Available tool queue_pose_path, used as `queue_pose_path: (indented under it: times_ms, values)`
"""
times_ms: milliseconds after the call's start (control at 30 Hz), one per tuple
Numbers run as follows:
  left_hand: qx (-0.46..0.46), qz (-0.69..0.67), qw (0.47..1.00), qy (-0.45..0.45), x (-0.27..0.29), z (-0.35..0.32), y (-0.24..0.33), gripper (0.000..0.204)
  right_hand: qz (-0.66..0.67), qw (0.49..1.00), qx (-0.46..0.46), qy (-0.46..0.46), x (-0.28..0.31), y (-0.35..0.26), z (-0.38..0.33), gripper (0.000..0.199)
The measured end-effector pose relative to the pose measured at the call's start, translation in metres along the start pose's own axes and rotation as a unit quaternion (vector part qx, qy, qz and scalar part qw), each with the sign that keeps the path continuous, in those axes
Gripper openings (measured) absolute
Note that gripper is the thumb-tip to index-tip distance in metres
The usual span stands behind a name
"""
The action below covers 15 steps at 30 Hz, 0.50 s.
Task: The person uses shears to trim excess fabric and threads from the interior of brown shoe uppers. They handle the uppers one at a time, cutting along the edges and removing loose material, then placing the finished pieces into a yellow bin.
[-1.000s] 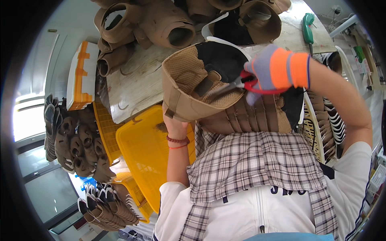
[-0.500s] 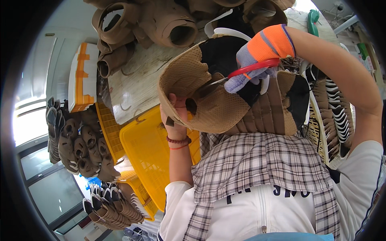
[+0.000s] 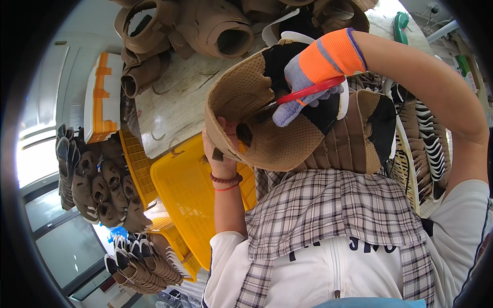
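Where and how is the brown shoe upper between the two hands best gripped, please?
Probably by its left wall, coming from the person's left: the brown shoe upper curves open, so that standing edge can be clasped from both faces, much as the left hand holds it. The gloved right hand and red-handled scissors take up the other side.
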<state>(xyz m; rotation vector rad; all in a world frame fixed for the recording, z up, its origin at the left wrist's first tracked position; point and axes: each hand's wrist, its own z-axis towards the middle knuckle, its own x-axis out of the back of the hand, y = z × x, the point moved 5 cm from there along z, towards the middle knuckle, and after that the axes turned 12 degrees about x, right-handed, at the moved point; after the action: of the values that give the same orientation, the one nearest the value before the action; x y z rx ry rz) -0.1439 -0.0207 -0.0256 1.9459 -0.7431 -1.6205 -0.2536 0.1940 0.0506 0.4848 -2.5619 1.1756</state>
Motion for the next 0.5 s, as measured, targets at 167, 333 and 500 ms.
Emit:
queue_pose_path:
  times_ms: [167, 333, 500]
  values:
    - [-0.01, 0.028, 1.0, -0.001, -0.003, 0.0, 0.002, 0.024, -0.028, 0.994, -0.087, 0.062, 0.002, -0.027, -0.023, 0.056]
    - [-0.007, 0.056, 0.998, -0.008, -0.013, 0.0, 0.005, 0.02, -0.103, 0.984, -0.034, 0.14, -0.006, -0.043, -0.039, 0.061]
    - [0.066, 0.036, 0.996, -0.054, -0.015, -0.007, 0.0, 0.022, -0.219, 0.96, -0.101, 0.144, -0.019, -0.031, -0.048, 0.073]
